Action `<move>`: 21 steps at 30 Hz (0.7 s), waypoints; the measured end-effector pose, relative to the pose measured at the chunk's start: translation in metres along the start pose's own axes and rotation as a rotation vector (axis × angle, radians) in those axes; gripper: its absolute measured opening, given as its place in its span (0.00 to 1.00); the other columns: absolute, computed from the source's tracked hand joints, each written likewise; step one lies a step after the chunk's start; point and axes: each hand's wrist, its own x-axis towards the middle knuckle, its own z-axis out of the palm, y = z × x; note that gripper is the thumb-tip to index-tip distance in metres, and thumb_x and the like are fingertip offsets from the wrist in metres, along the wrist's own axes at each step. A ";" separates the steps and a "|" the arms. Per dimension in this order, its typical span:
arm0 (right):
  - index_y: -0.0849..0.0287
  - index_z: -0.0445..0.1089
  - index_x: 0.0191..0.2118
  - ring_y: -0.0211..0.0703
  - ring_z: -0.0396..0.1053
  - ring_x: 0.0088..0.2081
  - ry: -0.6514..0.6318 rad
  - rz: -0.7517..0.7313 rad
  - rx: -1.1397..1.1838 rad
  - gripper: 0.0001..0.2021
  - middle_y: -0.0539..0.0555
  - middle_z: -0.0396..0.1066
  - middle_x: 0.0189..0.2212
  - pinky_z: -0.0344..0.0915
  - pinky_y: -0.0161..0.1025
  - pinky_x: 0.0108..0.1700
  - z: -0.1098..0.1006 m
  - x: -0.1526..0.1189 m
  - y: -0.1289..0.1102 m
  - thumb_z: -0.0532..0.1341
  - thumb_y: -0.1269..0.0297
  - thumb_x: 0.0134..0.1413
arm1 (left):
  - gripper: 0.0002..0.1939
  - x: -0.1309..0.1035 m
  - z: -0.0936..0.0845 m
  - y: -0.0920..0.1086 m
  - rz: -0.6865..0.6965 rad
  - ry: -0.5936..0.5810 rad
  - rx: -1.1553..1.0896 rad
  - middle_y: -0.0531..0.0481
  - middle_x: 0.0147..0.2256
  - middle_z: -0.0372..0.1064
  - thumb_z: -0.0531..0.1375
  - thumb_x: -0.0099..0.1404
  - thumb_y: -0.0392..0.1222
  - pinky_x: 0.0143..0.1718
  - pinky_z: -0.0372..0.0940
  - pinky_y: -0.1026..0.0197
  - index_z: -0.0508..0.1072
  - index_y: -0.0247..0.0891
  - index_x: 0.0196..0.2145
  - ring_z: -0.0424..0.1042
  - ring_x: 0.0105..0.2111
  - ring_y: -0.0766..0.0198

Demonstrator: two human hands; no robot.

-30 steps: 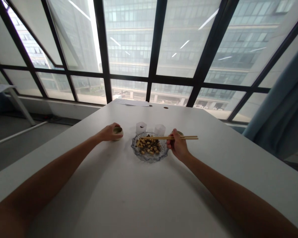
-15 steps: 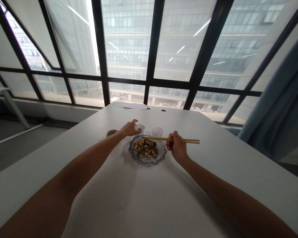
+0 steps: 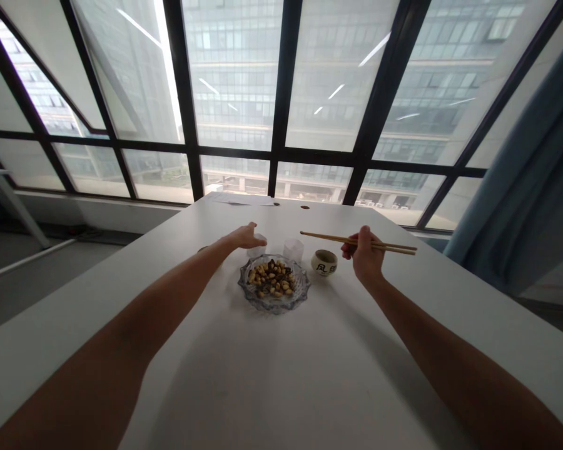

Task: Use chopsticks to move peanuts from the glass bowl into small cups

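Presently the left hand (image 3: pixel 244 237) reaches across the white table (image 3: pixel 281 375) and rests over a small translucent cup (image 3: pixel 258 249) just behind the glass dish (image 3: pixel 273 292); whether the fingers have closed on the cup cannot be told. The right hand (image 3: pixel 363 255) is clamped on a pair of wooden chopsticks (image 3: pixel 328 237), held raised near their thick ends, tips pointing left above a small ceramic cup (image 3: pixel 324 262).

The translucent cup appears thin-walled and light, likely to tip or deform if squeezed; its side wall is the sound place to grasp. A second translucent cup (image 3: pixel 293 249) stands just beside it.

The dish is cut glass, scalloped, rigid and breakable, holding mixed pale and dark nuts or beans (image 3: pixel 272 279). The chopsticks are slender, stiff and smooth. The ceramic cup is glazed, cream, with dark markings.
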 end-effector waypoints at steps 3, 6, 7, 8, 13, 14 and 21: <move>0.58 0.67 0.22 0.34 0.61 0.10 -0.009 -0.016 -0.066 0.29 0.49 0.67 0.12 0.56 0.30 0.10 -0.015 0.014 0.000 0.63 0.34 0.50 | 0.47 0.006 0.006 0.033 0.151 0.017 0.055 0.33 0.66 0.57 0.62 0.59 0.64 0.62 0.59 0.51 0.55 0.36 0.67 0.61 0.64 0.44; 0.58 0.67 0.21 0.34 0.60 0.09 -0.051 -0.002 -0.111 0.28 0.49 0.67 0.11 0.56 0.31 0.10 -0.028 0.024 -0.001 0.63 0.35 0.52 | 0.47 0.010 0.021 0.069 0.273 -0.035 0.087 0.34 0.65 0.60 0.63 0.59 0.62 0.61 0.60 0.50 0.55 0.35 0.67 0.63 0.63 0.43; 0.58 0.67 0.21 0.34 0.60 0.09 -0.059 0.004 -0.117 0.28 0.50 0.67 0.11 0.56 0.31 0.10 -0.032 0.027 -0.001 0.63 0.35 0.52 | 0.46 0.011 0.026 0.078 0.299 -0.045 0.087 0.35 0.63 0.63 0.64 0.59 0.59 0.60 0.61 0.51 0.55 0.35 0.67 0.64 0.62 0.45; 0.58 0.66 0.21 0.33 0.59 0.09 -0.061 0.009 -0.120 0.28 0.50 0.67 0.10 0.55 0.31 0.09 -0.035 0.029 -0.001 0.64 0.36 0.51 | 0.45 0.012 0.031 0.086 0.323 -0.045 0.086 0.36 0.61 0.66 0.65 0.59 0.56 0.59 0.62 0.52 0.55 0.35 0.67 0.66 0.61 0.46; 0.58 0.66 0.20 0.34 0.59 0.09 -0.043 0.019 -0.104 0.27 0.50 0.66 0.10 0.54 0.30 0.09 -0.046 0.039 0.001 0.64 0.37 0.52 | 0.42 0.013 0.041 0.096 0.496 0.069 0.122 0.39 0.59 0.69 0.67 0.55 0.43 0.59 0.62 0.56 0.58 0.36 0.65 0.67 0.60 0.50; 0.58 0.66 0.21 0.34 0.59 0.09 -0.045 0.014 -0.093 0.27 0.50 0.67 0.10 0.55 0.30 0.10 -0.048 0.041 0.001 0.64 0.38 0.53 | 0.42 0.013 0.040 0.095 0.514 0.085 0.129 0.39 0.59 0.68 0.67 0.55 0.42 0.59 0.62 0.56 0.58 0.35 0.65 0.67 0.59 0.50; 0.58 0.66 0.20 0.34 0.59 0.09 -0.056 0.048 -0.033 0.25 0.49 0.65 0.09 0.54 0.30 0.09 -0.059 0.056 -0.002 0.67 0.41 0.51 | 0.48 0.018 0.037 0.104 0.357 -0.050 0.150 0.34 0.61 0.65 0.67 0.56 0.55 0.60 0.61 0.53 0.54 0.33 0.67 0.66 0.61 0.47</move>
